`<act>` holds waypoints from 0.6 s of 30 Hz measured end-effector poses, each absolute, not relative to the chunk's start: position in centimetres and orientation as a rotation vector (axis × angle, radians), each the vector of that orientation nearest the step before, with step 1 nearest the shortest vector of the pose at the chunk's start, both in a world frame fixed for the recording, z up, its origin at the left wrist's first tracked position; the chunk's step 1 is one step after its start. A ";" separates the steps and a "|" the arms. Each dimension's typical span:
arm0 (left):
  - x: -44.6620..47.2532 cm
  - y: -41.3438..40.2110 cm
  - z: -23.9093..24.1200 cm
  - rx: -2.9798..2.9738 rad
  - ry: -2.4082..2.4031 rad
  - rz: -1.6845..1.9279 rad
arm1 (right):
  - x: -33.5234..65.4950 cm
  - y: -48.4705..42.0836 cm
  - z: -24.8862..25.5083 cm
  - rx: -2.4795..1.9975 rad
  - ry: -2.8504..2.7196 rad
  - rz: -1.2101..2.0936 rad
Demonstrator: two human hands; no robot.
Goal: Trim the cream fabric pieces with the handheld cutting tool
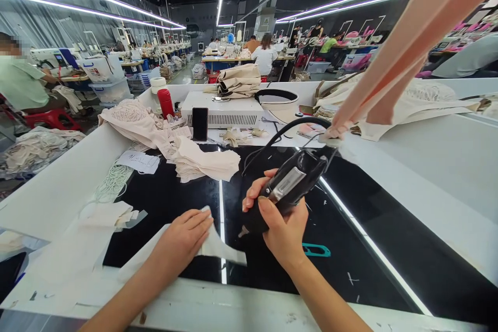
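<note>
My left hand (185,237) lies flat with its fingers stretched out on a white curved fabric piece (221,250) on the black glass tabletop (171,207). Wrapped round a thick black corded handheld tool (290,182) is my right hand (286,223), a little to the right of the fabric. The tool's small pointed tip (243,231) faces down and left, apart from the fabric's edge. From its top runs a black cable (288,125), and a peach fabric strip (397,46) stretches from there to the upper right.
A teal frame-shaped piece (316,250) lies right of the tool. Stacked beige cut pieces (206,162), a phone (199,124), a red bottle (165,103) and a white vented box (221,110) stand farther back. White side walls (439,166) flank the table. People work at sewing machines beyond.
</note>
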State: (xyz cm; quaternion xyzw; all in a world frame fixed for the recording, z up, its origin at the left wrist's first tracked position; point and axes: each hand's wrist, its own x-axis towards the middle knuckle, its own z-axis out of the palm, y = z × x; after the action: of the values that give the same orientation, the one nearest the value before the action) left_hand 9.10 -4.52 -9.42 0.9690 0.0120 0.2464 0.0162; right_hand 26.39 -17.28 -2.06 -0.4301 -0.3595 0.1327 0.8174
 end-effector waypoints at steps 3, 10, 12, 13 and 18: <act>8.2 -4.3 -8.9 3.020 0.073 0.832 | 26.2 -18.3 -2.3 -0.920 -0.784 0.309; 8.3 -8.0 -8.0 2.923 -0.088 0.935 | 26.2 -18.7 -2.8 -0.932 -0.777 0.283; 8.8 -8.7 -8.0 2.898 -0.117 0.914 | 26.2 -18.8 -2.9 -0.931 -0.771 0.291; 9.0 -9.0 -8.1 2.888 -0.128 0.903 | 26.1 -18.8 -2.9 -0.925 -0.771 0.296; 9.8 -9.3 -8.6 2.894 -0.151 0.812 | 25.9 -19.1 -3.0 -0.905 -0.777 0.287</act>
State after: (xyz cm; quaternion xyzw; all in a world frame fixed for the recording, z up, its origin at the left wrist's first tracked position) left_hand 9.80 -9.35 -8.58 0.9595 -0.0501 0.2694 0.0661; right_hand 25.87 -19.11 -3.04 -0.4249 -0.3645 0.1347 0.8176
